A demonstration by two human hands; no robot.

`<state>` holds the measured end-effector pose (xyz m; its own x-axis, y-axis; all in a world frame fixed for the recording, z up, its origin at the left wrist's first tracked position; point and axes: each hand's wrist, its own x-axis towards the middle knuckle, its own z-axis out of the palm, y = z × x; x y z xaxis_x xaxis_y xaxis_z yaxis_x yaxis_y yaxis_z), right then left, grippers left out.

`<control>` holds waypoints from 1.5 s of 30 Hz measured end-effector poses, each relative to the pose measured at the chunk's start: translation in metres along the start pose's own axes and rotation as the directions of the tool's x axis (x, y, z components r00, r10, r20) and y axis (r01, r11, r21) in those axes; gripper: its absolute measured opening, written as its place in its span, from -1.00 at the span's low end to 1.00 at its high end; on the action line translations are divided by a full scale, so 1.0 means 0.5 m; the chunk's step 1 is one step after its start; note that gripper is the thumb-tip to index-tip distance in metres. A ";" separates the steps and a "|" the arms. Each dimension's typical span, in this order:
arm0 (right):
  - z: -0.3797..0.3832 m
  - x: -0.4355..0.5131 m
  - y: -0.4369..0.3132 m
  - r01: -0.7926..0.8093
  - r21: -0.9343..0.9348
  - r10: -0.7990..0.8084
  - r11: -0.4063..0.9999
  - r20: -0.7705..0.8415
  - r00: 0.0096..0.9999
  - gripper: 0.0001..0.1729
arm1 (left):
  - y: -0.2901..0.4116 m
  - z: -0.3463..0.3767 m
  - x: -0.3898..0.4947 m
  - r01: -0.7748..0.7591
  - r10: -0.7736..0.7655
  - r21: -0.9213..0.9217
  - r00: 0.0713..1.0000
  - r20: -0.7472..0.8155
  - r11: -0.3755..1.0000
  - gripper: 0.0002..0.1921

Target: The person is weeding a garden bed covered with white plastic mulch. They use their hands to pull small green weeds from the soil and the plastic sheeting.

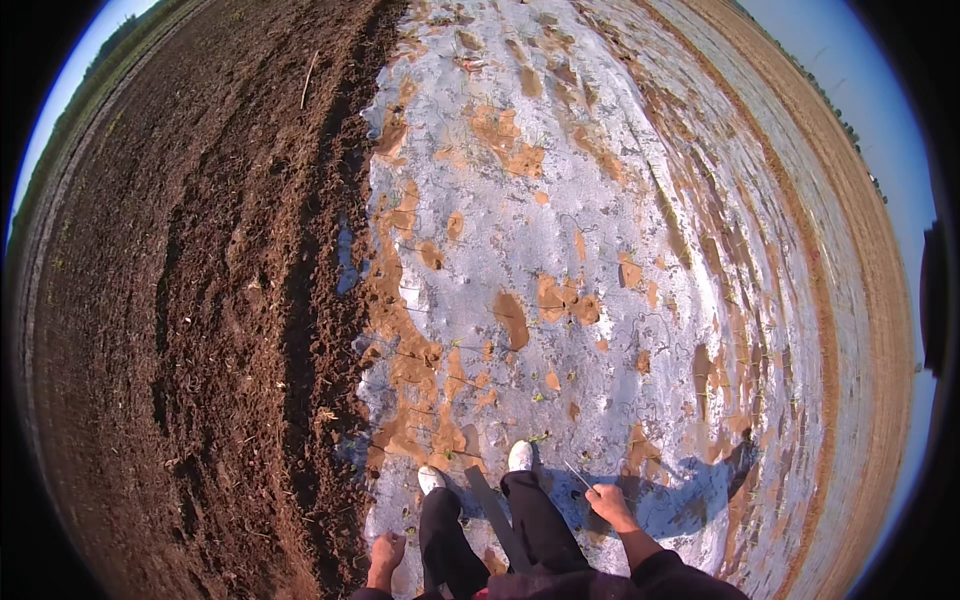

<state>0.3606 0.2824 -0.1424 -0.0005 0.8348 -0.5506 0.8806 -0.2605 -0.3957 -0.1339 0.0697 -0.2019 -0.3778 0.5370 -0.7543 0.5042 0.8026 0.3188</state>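
Note:
My right hand (pixel 610 504), at the lower right, is closed around a thin metal rod (pixel 577 475) that points up and to the left over the plastic film. At the lower left my left hand (pixel 388 550) hangs with its fingers curled, near the film's left edge; whether it holds anything cannot be made out. Between my dark-trousered legs a long flat grey strip (pixel 496 517) slants down towards my body; its lower end is hidden. Pale plastic mulch film (pixel 480 300) lies under my white shoes (pixel 520 456), with small green seedlings (pixel 538 397) dotted over it.
Brown soil patches (pixel 512 321) and holes break up the film. Loose tilled soil (pixel 225 300) runs along its left side. More film-covered rows (pixel 780 225) and a bare earth strip (pixel 825 360) lie to the right. My shadow (pixel 686 495) falls to the right.

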 end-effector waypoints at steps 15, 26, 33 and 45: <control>-0.062 -0.102 0.055 0.029 0.010 -0.026 1.000 -0.174 0.984 -0.64 | -0.050 -0.108 -0.124 0.224 -0.207 -0.243 0.974 0.094 0.944 -0.64; -0.036 -0.108 0.075 -0.182 -0.013 0.181 0.983 -0.058 0.982 -0.56 | -0.049 -0.107 -0.145 0.102 -0.110 -0.399 0.994 0.004 0.911 -0.69; -0.042 -0.098 0.033 -0.143 0.059 0.147 0.988 -0.054 0.988 -0.62 | -0.019 -0.137 -0.174 -0.027 0.001 -0.218 0.993 -0.121 0.976 -0.70; 0.002 -0.113 -0.187 0.178 0.011 -0.176 0.984 -0.104 0.979 -0.68 | 0.226 -0.151 -0.140 -0.485 0.480 -0.107 0.875 -0.066 0.868 -0.67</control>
<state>0.2776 0.2590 -0.0750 -0.1057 0.9134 -0.3930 0.8613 -0.1134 -0.4953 -0.1091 0.1424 -0.0695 -0.1392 0.8722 -0.4690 0.5380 0.4642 0.7036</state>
